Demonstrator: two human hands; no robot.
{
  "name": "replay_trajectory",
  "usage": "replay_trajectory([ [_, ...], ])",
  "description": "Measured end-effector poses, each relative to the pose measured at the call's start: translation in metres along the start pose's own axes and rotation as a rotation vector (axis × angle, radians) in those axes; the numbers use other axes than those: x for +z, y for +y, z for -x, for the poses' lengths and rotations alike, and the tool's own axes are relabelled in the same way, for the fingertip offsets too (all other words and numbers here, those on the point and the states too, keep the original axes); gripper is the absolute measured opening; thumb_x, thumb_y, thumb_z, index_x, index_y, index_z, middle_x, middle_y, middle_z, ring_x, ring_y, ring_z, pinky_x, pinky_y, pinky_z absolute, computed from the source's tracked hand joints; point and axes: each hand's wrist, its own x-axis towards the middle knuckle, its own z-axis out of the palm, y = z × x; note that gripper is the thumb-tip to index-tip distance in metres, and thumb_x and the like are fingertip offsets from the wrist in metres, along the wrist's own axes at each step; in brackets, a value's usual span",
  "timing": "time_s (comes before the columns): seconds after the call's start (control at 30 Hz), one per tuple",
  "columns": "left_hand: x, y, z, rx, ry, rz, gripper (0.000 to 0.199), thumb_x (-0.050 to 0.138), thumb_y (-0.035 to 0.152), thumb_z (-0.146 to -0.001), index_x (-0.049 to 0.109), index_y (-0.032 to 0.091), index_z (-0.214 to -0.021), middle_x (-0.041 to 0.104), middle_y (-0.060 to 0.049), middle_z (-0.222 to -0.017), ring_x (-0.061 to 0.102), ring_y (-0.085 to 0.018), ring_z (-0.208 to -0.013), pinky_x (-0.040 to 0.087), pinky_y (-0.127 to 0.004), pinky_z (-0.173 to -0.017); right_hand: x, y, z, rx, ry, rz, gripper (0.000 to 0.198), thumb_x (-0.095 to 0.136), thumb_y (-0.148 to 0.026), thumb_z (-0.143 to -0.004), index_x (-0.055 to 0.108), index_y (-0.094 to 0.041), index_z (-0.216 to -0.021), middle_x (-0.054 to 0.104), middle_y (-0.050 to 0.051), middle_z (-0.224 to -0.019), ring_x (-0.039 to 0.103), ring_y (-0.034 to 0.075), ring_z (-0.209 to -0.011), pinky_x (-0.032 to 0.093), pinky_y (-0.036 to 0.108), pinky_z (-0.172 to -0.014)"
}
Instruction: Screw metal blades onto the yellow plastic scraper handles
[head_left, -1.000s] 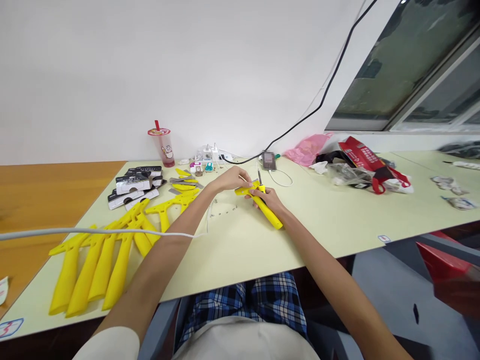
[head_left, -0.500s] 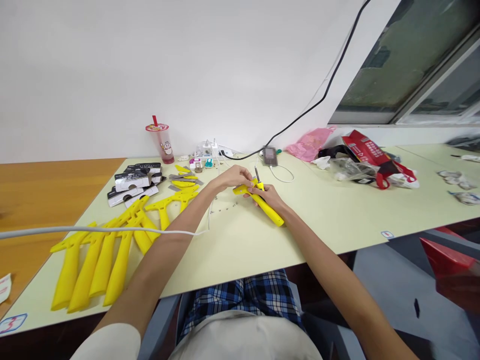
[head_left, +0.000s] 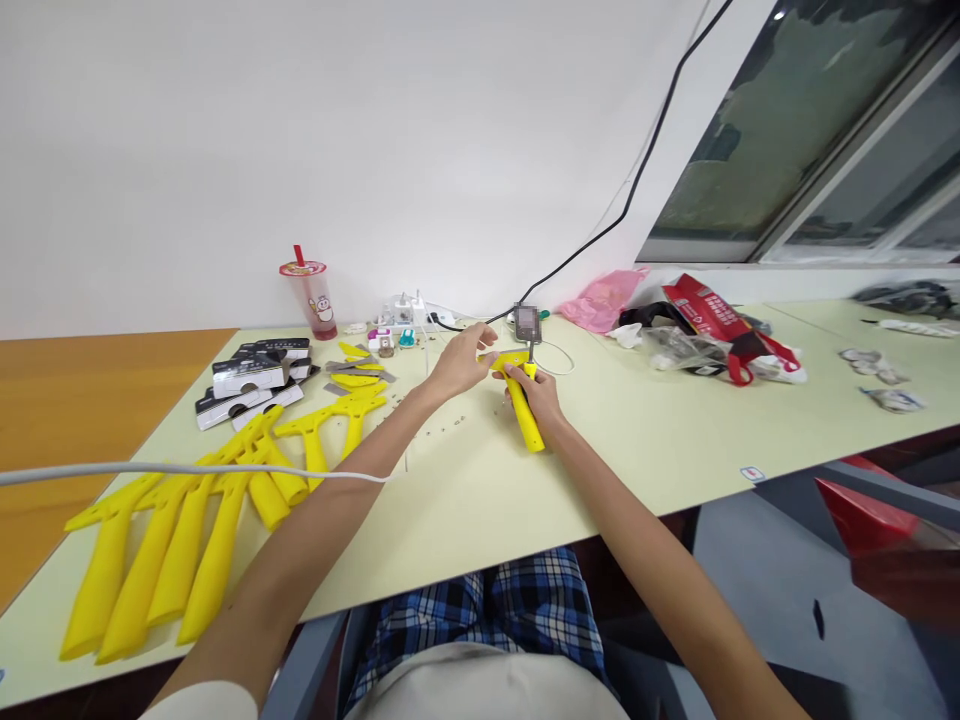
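Now turning upright mid-frame, the yellow plastic handle piece (head_left: 525,405) is sitting in the right hand (head_left: 538,398)'s closed grip; the left hand (head_left: 463,362) is pinching its top, which may be slipping onto the pale green worktop (head_left: 637,450).

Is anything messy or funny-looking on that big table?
Nothing is spilled or broken. The only untidy spot is the far right: a crumpled pink plastic bag and a red bag lie in a heap. A grey cable trails across the pile of yellow plastic handle parts. The pink lidded cup stands upright.

Yellow T-shaped handle (head_left: 525,405), above table
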Motion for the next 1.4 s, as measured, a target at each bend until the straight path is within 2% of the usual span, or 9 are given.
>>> replay_trajectory([
  [0.1, 0.006, 0.013, 0.005, 0.144, 0.084, -0.241, 0.025, 0.063, 0.015, -0.1, 0.07, 0.018, -0.124, 0.075, -0.014, -0.132, 0.069, -0.031, -0.124, 0.051, -0.048, -0.113, -0.003, -0.002, -0.003, -0.055, 0.109, -0.041, 0.052, 0.097, -0.062, -0.072, 0.071, -0.021, -0.089, 0.085, 0.01, -0.103, 0.061, 0.013, -0.059, 0.049, 0.027, -0.051],
  [0.23, 0.019, 0.029, 0.019, 0.261, 0.036, -0.454, 0.03, 0.058, 0.023, -0.107, 0.074, 0.019, -0.132, 0.075, -0.015, -0.137, 0.063, -0.036, -0.134, 0.048, -0.052, -0.116, -0.005, -0.003, -0.008, -0.131, 0.21, -0.071, 0.052, 0.096, -0.065, -0.071, 0.069, -0.022, -0.085, 0.078, 0.004, -0.085, 0.062, 0.015, -0.062, 0.051, 0.029, -0.056],
  [0.33, 0.031, 0.036, 0.03, 0.312, 0.018, -0.538, 0.038, 0.055, 0.026, -0.109, 0.072, 0.017, -0.142, 0.07, -0.018, -0.151, 0.058, -0.038, -0.144, 0.045, -0.054, -0.12, -0.007, -0.002, -0.011, -0.187, 0.273, -0.081, 0.052, 0.094, -0.066, -0.073, 0.066, -0.023, -0.08, 0.068, -0.001, -0.075, 0.058, 0.015, -0.063, 0.05, 0.028, -0.058],
  [0.5, 0.049, 0.036, 0.038, 0.309, 0.007, -0.566, 0.056, 0.055, 0.033, -0.11, 0.057, 0.017, -0.164, 0.055, -0.023, -0.17, 0.048, -0.039, -0.158, 0.04, -0.057, -0.127, -0.007, -0.003, -0.01, -0.229, 0.294, -0.067, 0.053, 0.09, -0.069, -0.075, 0.064, -0.023, -0.078, 0.063, -0.001, -0.075, 0.057, 0.017, -0.068, 0.051, 0.028, -0.06],
  [0.73, 0.061, 0.037, 0.043, 0.233, 0.015, -0.593, 0.066, 0.054, 0.036, -0.109, 0.048, 0.012, -0.171, 0.051, -0.026, -0.172, 0.048, -0.042, -0.157, 0.041, -0.057, -0.127, -0.004, -0.009, -0.007, -0.238, 0.269, -0.045, 0.053, 0.09, -0.068, -0.073, 0.062, -0.023, -0.075, 0.061, 0.0, -0.076, 0.058, 0.017, -0.072, 0.052, 0.028, -0.063],
  [0.83, 0.063, 0.037, 0.044, 0.191, 0.033, -0.579, 0.071, 0.055, 0.034, -0.107, 0.044, 0.013, -0.173, 0.047, -0.025, -0.175, 0.052, -0.041, -0.153, 0.046, -0.056, -0.123, -0.004, -0.008, -0.006, -0.239, 0.251, -0.041, 0.05, 0.09, -0.065, -0.072, 0.065, -0.023, -0.075, 0.063, 0.001, -0.078, 0.058, 0.018, -0.073, 0.052, 0.028, -0.064],
  [1.0, 0.065, 0.035, 0.045, 0.155, 0.038, -0.519, 0.078, 0.06, 0.032, -0.104, 0.038, 0.024, -0.178, 0.043, -0.023, -0.177, 0.054, -0.042, -0.152, 0.048, -0.058, -0.121, -0.006, -0.007, -0.006, -0.236, 0.214, -0.047, 0.05, 0.092, -0.065, -0.07, 0.068, -0.021, -0.074, 0.066, 0.0, -0.077, 0.056, 0.017, -0.074, 0.05, 0.027, -0.065],
  [1.2, 0.068, 0.03, 0.044, 0.104, 0.043, -0.312, 0.085, 0.065, 0.03, -0.1, 0.035, 0.032, -0.179, 0.031, -0.02, -0.182, 0.054, -0.043, -0.153, 0.054, -0.059, -0.117, -0.005, -0.011, 0.0, -0.21, 0.073, -0.07, 0.044, 0.084, -0.064, -0.078, 0.077, -0.022, -0.09, 0.08, 0.007, -0.094, 0.072, 0.026, -0.093, 0.053, 0.03, -0.069],
  [1.4, 0.063, 0.019, 0.038, 0.147, -0.009, -0.008, 0.093, 0.056, 0.009, -0.093, 0.029, 0.03, -0.18, 0.019, -0.02, -0.184, 0.073, -0.028, -0.126, 0.063, -0.048, -0.11, -0.008, -0.016, 0.004, -0.184, -0.045, -0.109, 0.041, 0.077, -0.056, -0.082, 0.082, -0.022, -0.106, 0.081, 0.008, -0.098, 0.074, 0.026, -0.09, 0.038, 0.025, -0.047],
])
